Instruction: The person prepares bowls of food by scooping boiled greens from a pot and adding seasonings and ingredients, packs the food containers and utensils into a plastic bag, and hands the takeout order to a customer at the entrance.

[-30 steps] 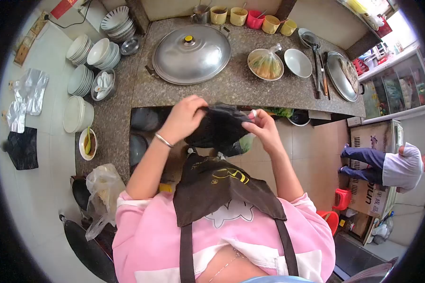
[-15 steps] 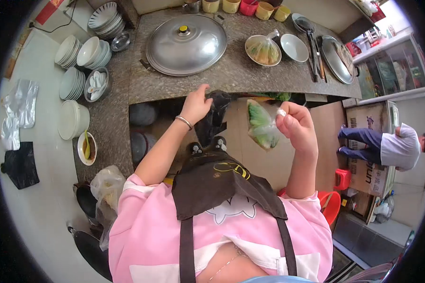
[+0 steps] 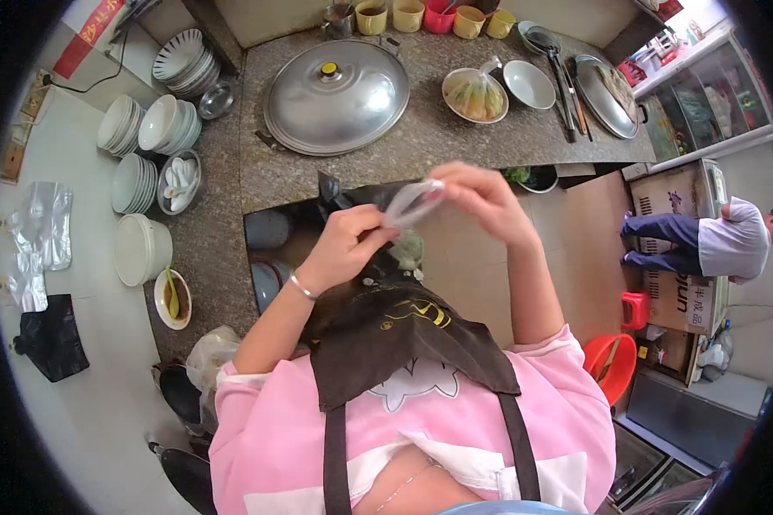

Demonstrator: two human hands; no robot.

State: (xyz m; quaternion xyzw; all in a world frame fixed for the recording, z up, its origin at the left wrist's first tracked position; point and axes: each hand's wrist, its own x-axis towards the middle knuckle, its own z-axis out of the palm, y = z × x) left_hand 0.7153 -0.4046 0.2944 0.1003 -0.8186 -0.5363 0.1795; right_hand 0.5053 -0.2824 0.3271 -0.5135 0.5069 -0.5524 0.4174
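Note:
Both hands meet at the top of a clear plastic bag (image 3: 408,245) with green vegetables in it, held in front of the apron. My left hand (image 3: 342,249), with a bangle on its wrist, pinches the bag's neck. My right hand (image 3: 481,202) is closed on the stretched, looped top of the same bag and is slightly blurred. A black plastic bag (image 3: 333,193) hangs beside my left hand below the counter edge; whether my fingers also hold it is unclear.
The stone counter (image 3: 352,176) carries a large lidded pan (image 3: 339,103), a bowl with a bagged dish (image 3: 475,93), a white bowl (image 3: 529,84) and yellow cups. Stacked bowls (image 3: 170,123) stand left. A person (image 3: 704,239) stands far right, near a red basin (image 3: 610,365).
The vegetable bag has moved left, from hanging under my right hand to between both hands. My left hand has moved down and closed on its neck. The view has shifted slightly.

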